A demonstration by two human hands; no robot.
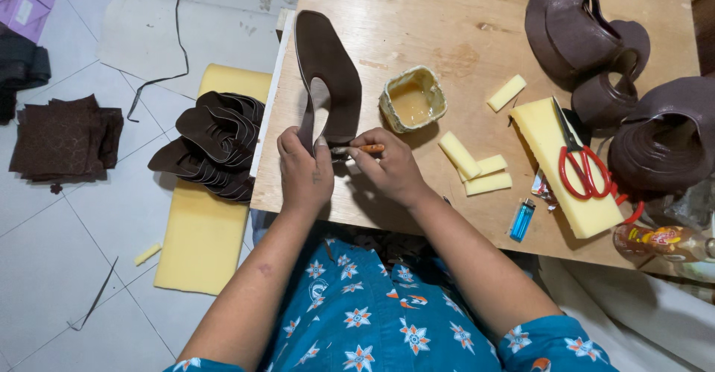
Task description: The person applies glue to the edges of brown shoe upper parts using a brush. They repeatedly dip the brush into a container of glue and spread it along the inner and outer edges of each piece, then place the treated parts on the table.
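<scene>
A dark brown shoe upper (pixel 330 70) lies flat on the wooden table (pixel 447 22), toe pointing away from me. My left hand (pixel 304 169) pinches its near heel edge, holding it down. My right hand (pixel 389 165) holds a small brush with an orange handle (pixel 370 148), its tip against the heel edge of the upper right beside my left fingers. Just beyond my right hand stands a glue pot (pixel 412 99) with yellowish glue.
Yellow foam strips (pixel 477 171) and a foam block (pixel 567 165) with red scissors (pixel 579 165) lie to the right, with a blue lighter (pixel 522 219) and a bottle (pixel 659 240). Brown upper stacks (pixel 588 33) fill the far right. On the floor, more uppers (pixel 212 145) rest on yellow foam.
</scene>
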